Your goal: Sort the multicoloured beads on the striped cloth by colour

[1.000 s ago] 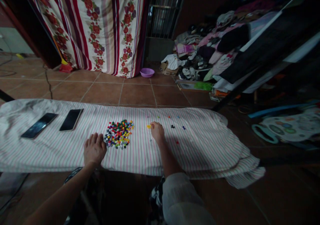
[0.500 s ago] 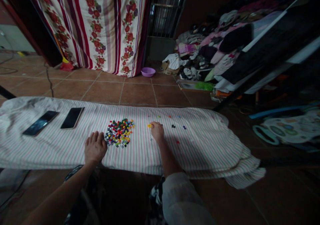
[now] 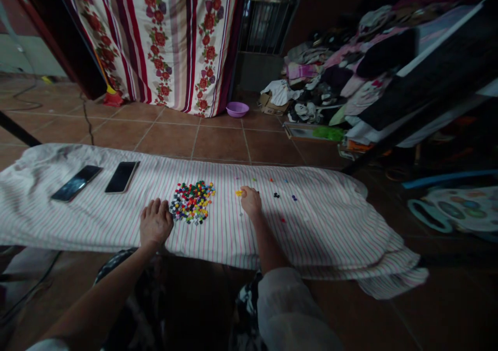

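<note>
My left hand lies flat on the striped cloth, fingers stretched out. Its right side touches or nearly touches a pile of small coloured blocks. Right of the pile, my right hand is closed in a pinch at a few small yellow blocks on the cloth. Its fingers partly hide what they grip. Beyond and beside this hand lie small separate pieces: black blocks, blue blocks, a red block and an orange block.
Two phones, one dark and one light-edged, lie at the left of the cloth. On the tiled floor beyond stand a purple basin and a heap of clothes. A flowered curtain hangs at the back.
The whole view has shifted slightly, so things appear a little further right. My right hand stays at the yellow blocks, and my left hand remains flat beside the pile.
</note>
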### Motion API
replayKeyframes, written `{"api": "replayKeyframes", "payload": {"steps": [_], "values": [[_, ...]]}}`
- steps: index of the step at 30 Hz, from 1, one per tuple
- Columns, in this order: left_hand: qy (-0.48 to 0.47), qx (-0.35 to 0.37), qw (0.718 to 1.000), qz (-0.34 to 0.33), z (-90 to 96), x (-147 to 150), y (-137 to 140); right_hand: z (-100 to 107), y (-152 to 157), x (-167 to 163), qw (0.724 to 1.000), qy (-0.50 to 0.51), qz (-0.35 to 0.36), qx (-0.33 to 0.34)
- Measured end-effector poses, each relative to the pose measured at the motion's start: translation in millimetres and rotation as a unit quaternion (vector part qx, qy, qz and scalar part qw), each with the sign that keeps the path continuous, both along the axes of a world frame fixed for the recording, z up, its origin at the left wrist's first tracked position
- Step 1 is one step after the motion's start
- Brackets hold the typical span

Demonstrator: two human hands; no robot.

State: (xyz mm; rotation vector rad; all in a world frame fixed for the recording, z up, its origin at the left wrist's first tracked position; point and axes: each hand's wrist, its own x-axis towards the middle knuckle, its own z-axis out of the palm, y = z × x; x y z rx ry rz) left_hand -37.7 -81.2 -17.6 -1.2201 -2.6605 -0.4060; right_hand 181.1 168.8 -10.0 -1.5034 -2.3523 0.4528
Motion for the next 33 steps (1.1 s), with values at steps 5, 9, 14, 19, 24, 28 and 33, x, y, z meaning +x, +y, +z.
{"api": "replayKeyframes", "payload": {"steps": [5, 9, 14, 19, 24, 28, 33], "values": [[-0.002, 0.007, 1.0, 0.005, 0.7, 1.0, 0.4, 9.1, -4.0, -1.9, 1.0, -0.014, -0.008, -0.012], [0.002, 0.008, 1.0, 0.005, -1.0, 0.5, 0.3, 18.5, -17.7, -8.6, 1.0, 0.006, 0.005, 0.016], [-0.003, 0.011, 1.0, 0.002, -3.2, -0.8, 0.3, 16.7, -44.0, -23.9, 0.989, 0.053, 0.138, -0.009], [0.001, 0.011, 1.0, -0.001, -3.5, -0.8, 0.7, 9.0, -64.6, -38.7, 0.957, 0.078, 0.278, -0.032], [-0.001, 0.002, 1.0, 0.006, 1.0, 1.2, 1.3, 9.6, -74.3, -51.3, 0.946, 0.077, 0.314, -0.028], [-0.012, -0.008, 1.0, 0.007, 3.6, 2.1, 1.6, 12.9, -78.0, -61.4, 0.948, 0.069, 0.311, -0.018], [0.011, -0.006, 1.0, 0.005, 1.4, 1.6, 1.8, 17.1, -81.6, -74.4, 0.949, 0.06, 0.308, 0.012]]}}
